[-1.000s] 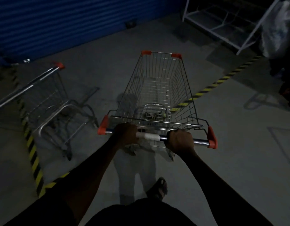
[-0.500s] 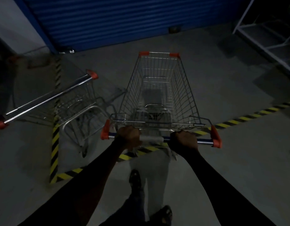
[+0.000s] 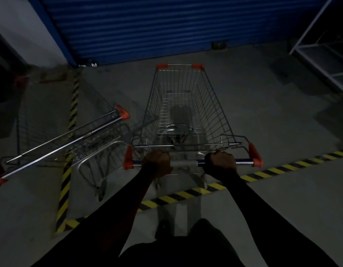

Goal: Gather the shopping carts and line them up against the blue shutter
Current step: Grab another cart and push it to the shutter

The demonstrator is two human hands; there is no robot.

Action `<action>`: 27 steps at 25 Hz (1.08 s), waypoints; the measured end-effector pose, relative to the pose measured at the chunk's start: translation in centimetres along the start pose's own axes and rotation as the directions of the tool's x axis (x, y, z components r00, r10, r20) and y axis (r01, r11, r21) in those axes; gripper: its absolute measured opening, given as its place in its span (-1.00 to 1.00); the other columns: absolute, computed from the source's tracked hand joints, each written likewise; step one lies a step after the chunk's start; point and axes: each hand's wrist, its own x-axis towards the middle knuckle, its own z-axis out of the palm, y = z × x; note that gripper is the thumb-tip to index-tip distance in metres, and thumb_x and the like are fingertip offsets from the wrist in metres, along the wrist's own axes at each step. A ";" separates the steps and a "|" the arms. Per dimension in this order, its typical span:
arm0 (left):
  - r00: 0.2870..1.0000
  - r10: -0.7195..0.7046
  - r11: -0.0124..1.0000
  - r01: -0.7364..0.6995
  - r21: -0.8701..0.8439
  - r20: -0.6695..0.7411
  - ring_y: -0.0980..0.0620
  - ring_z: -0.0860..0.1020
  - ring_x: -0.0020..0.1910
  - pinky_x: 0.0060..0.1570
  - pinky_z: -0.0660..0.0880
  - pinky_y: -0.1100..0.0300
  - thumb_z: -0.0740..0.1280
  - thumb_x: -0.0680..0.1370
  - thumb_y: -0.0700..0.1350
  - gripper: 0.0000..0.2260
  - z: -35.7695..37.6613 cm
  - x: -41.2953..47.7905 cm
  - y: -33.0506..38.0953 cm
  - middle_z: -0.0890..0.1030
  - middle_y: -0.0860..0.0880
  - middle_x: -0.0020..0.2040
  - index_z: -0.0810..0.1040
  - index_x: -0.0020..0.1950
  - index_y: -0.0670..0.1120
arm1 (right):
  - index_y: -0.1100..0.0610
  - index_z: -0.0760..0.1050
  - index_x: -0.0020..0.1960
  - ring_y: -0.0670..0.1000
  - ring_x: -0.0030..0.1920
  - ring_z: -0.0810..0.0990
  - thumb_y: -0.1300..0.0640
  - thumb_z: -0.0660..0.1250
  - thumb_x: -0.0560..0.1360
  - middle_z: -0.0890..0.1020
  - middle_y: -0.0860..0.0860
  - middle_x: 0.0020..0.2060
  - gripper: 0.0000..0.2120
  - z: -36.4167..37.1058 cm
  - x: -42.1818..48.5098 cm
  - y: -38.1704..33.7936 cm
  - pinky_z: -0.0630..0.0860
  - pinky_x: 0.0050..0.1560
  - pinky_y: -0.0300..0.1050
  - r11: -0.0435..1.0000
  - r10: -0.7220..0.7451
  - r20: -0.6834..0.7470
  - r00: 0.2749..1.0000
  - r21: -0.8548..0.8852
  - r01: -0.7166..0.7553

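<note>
Fingers of left hand and right hand wrap the shopping cart handle, blue shutter ahead.

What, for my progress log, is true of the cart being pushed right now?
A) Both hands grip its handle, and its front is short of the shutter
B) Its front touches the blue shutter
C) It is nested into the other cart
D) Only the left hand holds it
A: the left hand and right hand both curl round the handle of the cart, and bare floor shows between its front and the blue shutter.
</note>
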 end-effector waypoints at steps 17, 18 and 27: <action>0.936 -0.279 0.960 0.265 0.090 0.216 -0.16 0.61 0.01 -0.01 0.52 0.02 0.34 0.41 0.12 -0.70 -2.5 22.2 -1.9 0.65 -0.11 -0.01 0.57 0.00 -0.06 | 0.12 0.59 -0.12 0.18 -0.17 0.65 -0.08 0.35 0.37 0.66 0.12 -0.19 -0.73 -6.6 23.3 0.0 0.50 -0.13 -0.05 0.829 -0.384 0.018 0.923 -0.434 0.353; 0.934 -0.285 0.958 0.269 0.097 0.215 -0.16 0.60 0.03 -0.01 0.51 0.03 0.34 0.42 0.11 -0.70 -2.5 23.2 -2.1 0.64 -0.12 0.01 0.57 0.02 -0.06 | 0.09 0.58 -0.08 0.17 -0.13 0.65 -0.09 0.32 0.39 0.66 0.10 -0.15 -0.72 -6.8 24.6 0.0 0.49 -0.11 -0.06 0.821 -0.405 0.017 0.914 -0.434 0.371; 0.909 -0.378 0.921 0.350 0.170 0.176 -0.13 0.57 0.10 0.07 0.45 0.04 0.30 0.47 0.16 -0.67 -1.0 28.0 -3.1 0.63 -0.06 0.08 0.56 0.11 -0.02 | 0.11 0.59 -0.11 0.18 -0.12 0.65 -0.03 0.34 0.34 0.67 0.12 -0.16 -0.76 -7.4 30.9 0.0 0.48 -0.10 -0.09 0.850 -0.426 -0.018 0.904 -0.351 0.394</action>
